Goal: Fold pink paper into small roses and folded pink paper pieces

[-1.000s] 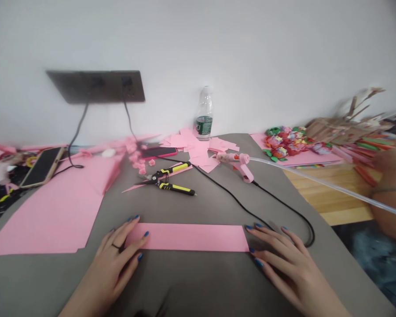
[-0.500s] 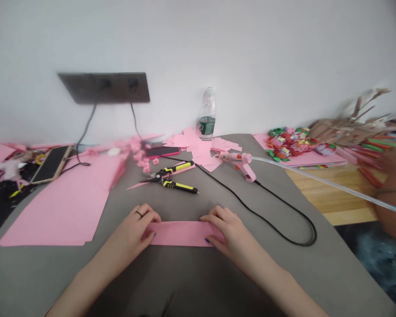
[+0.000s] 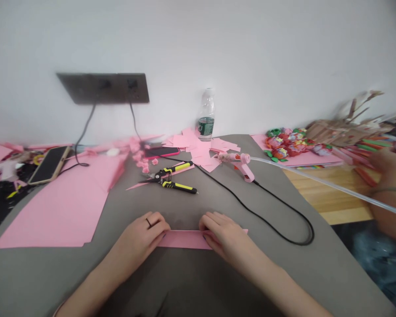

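Observation:
A narrow folded strip of pink paper (image 3: pixel 185 240) lies on the grey table in front of me. My left hand (image 3: pixel 147 233) pinches its left end, thumb below and fingers curled over the top edge. Toward the right part of the strip, my right hand (image 3: pixel 219 231) grips it the same way, and a bit of pink sticks out beyond that hand. Beyond the hands rest yellow-and-black handled snips (image 3: pixel 171 176), blades pointing left. A pink glue gun (image 3: pixel 239 165) with a long clear glue stick lies farther right.
Large pink sheets (image 3: pixel 62 207) are stacked at left beside a phone (image 3: pixel 51 165). Pink paper squares (image 3: pixel 201 152) surround a plastic bottle (image 3: pixel 206 116) by the wall. A black cord (image 3: pixel 270 224) loops at right. Colourful flowers (image 3: pixel 287 143) and another person's arm (image 3: pixel 391 185) are at far right.
The strip looks narrower now, its top edge nearer to me. My left hand has slid right and toward me, and the fingers of both hands are curled tighter over the paper.

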A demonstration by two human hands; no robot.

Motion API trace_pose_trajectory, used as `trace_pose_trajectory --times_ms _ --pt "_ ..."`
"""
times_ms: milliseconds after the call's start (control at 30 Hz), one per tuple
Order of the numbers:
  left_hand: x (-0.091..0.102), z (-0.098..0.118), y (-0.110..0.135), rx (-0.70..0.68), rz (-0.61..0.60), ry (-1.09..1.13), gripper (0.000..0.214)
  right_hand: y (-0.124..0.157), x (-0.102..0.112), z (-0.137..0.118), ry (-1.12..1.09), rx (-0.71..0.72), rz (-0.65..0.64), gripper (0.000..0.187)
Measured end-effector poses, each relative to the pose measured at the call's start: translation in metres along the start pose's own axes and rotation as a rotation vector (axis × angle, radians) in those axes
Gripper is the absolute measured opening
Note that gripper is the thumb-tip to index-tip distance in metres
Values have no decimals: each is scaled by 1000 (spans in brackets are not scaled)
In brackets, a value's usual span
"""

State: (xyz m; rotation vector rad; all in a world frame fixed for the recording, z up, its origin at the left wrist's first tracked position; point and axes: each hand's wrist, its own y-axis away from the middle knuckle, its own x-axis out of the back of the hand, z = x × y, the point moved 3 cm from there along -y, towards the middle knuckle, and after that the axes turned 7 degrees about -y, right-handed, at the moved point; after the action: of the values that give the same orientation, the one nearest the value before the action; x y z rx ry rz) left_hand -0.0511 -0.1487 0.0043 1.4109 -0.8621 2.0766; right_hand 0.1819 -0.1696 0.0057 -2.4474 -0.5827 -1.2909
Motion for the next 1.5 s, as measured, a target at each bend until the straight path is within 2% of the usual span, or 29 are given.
trace_pose_trajectory --times_ms 167,233,300,333,467,600,700,800,900,967,1133,1300,1500 --pt "-4 1 7 1 111 -46 22 8 0 2 -39 29 61 24" --pt "-3 0 11 2 143 -78 27 13 0 2 -76 50 78 38" --pt "-3 -1 14 -1 128 -91 32 17 0 3 -101 61 66 51" --pt "-3 -2 15 -6 111 -92 35 19 0 4 -105 61 58 52" --pt "-1 -3 18 -31 85 -92 42 21 1 8 -107 54 34 41" --pt "2 -6 17 -15 118 -72 33 17 9 9 -127 99 33 29" --pt "9 -9 16 0 133 -40 23 15 19 7 -115 126 71 17" --pt "22 -15 18 61 147 -47 21 14 30 8 -47 79 148 21" --pt "33 -24 19 165 75 -39 18 12 36 11 -5 35 196 16" --pt "36 -28 19 215 9 -23 17 8 36 14 -6 54 197 12" --pt "27 -28 15 174 34 -104 18 -6 23 22 9 94 180 6" --pt "12 -12 6 116 107 -267 21 -10 9 23 64 63 165 12" --pt "-1 -2 -6 125 130 -263 18 -7 2 14 87 76 163 15"
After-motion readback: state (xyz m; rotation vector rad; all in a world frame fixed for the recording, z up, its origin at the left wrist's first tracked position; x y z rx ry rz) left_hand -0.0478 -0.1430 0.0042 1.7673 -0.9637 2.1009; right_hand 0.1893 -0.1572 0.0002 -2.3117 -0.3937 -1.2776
